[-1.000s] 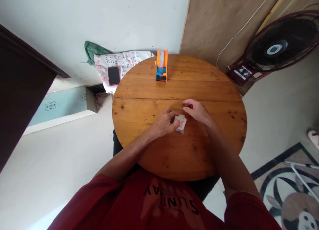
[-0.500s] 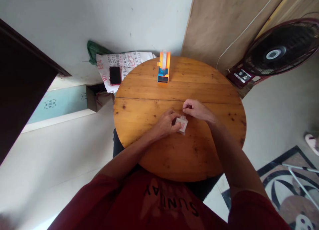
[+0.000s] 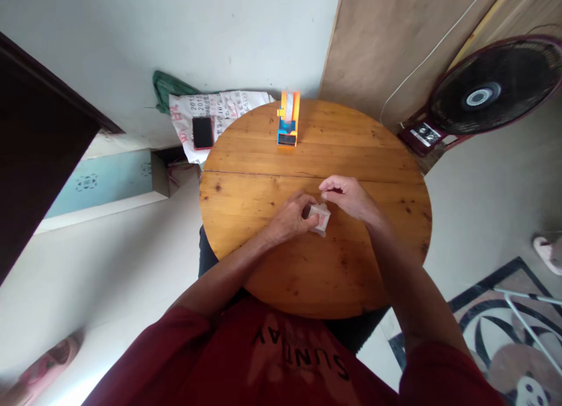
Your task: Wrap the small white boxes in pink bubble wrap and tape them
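My left hand (image 3: pixel 293 217) is closed around a small whitish box with red print (image 3: pixel 322 217), pinching its left side between thumb and fingers. Clear, crinkled film or tape seems to stick out at the box's edges. Just above and to the right of it, my right hand (image 3: pixel 346 196) hovers over the wooden table, its thumb and fingertips slightly apart with nothing visible between them. Both hands are over the middle of the round wooden table (image 3: pixel 246 201).
An orange and blue tape dispenser (image 3: pixel 288 122) stands at the table's far edge. Left of it, a phone (image 3: pixel 202 133) lies on a printed white sack (image 3: pixel 228 107). A fan (image 3: pixel 483 95) stands at right. A person's foot in a pink sandal (image 3: pixel 50 362) shows at lower left.
My right hand's fingers have straightened and parted from the thumb. My left hand keeps the box in about the same place. A sandalled foot has come into view at lower left.
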{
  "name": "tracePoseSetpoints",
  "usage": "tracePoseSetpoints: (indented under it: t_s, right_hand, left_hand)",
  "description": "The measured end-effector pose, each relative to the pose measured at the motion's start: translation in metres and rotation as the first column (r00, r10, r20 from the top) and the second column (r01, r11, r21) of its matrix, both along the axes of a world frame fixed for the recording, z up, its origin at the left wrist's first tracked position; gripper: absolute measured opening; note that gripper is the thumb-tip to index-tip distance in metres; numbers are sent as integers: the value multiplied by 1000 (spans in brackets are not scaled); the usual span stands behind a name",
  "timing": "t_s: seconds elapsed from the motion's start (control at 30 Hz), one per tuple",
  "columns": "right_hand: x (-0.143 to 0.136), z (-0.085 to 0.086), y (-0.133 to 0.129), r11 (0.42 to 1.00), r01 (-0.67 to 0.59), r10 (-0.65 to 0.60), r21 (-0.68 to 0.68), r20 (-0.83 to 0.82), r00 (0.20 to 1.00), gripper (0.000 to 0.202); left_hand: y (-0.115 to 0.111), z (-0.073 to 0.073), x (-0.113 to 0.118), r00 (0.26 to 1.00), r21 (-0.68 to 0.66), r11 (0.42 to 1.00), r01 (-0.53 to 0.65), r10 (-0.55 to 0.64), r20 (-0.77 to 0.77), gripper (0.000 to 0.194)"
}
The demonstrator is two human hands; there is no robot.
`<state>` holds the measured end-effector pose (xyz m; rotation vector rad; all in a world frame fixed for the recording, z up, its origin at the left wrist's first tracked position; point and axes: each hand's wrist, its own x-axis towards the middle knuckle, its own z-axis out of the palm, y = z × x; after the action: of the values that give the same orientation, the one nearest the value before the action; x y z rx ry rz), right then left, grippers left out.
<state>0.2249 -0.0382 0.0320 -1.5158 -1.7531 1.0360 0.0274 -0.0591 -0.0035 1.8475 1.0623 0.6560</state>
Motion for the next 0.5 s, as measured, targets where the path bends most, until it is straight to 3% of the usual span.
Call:
tracePoseSetpoints:
  t_s: [0.27,0.5]
  right_hand:
    - [-8,1,-22,999,40,-39,36,-38,999,13]
    - [-5,9,-32,998,-36,35,47,9,999,13]
  left_hand:
    - [3,4,-2,1000,-76,997,-1,1,8,43]
    - [6,3,-6,994,-112,991,79,-70,86,49]
